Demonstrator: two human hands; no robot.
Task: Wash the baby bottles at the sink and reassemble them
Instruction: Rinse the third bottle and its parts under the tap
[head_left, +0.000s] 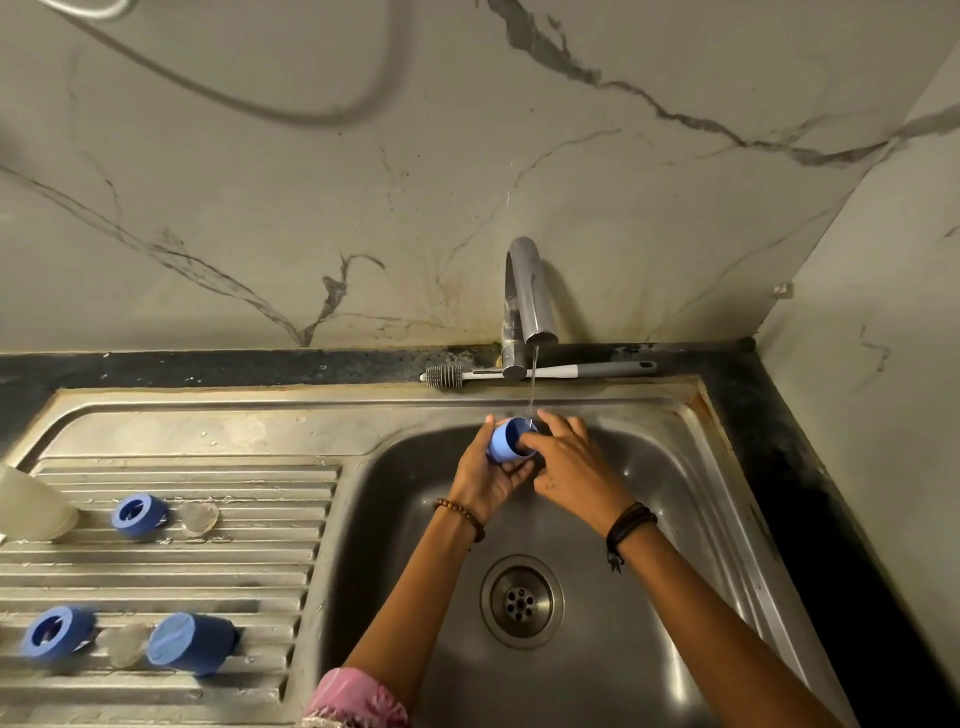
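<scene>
The scene is viewed by a single wide-angle head camera from above and in front of the sink (691, 467), faced forward and down at close range, with the faucet (525, 301) and wall behind it taken in.

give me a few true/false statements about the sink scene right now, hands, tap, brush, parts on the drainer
1. Water is running from the tap. True.
2. The left hand holds a blue cap under the stream. True.
3. The bottle brush is in the right hand. False: the brush lies on the ledge behind the sink, and the right hand's fingers are at the blue cap's opening.
4. The blue parts on the drainboard sit in the sink basin. False: they lie on the ridged drainboard to the left of the basin.
5. Both wrists wear bracelets. True.
</scene>
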